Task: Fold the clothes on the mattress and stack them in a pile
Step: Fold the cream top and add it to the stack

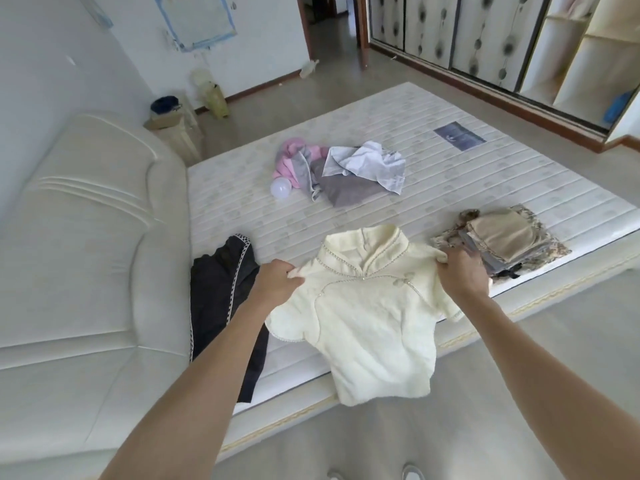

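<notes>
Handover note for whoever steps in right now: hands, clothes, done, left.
Left hand grips the left shoulder of the cream top; right hand grips its right shoulder. The top is spread face up at the near edge of the mattress, hem hanging over.
Done: a folded pile sits to the right of the top.
Left: fold the cream top and stack it; then the black garment on the left, and the loose heap of pink, grey and white clothes mid-mattress, beside a white ball.

A white quilted mattress (450, 188) carries a cream beaded dress (370, 323), a black checker-trimmed garment (218, 296), a folded beige-grey pile (502, 244), a rumpled pink-grey-white heap (339, 171) and a white bulb (281, 189).
</notes>
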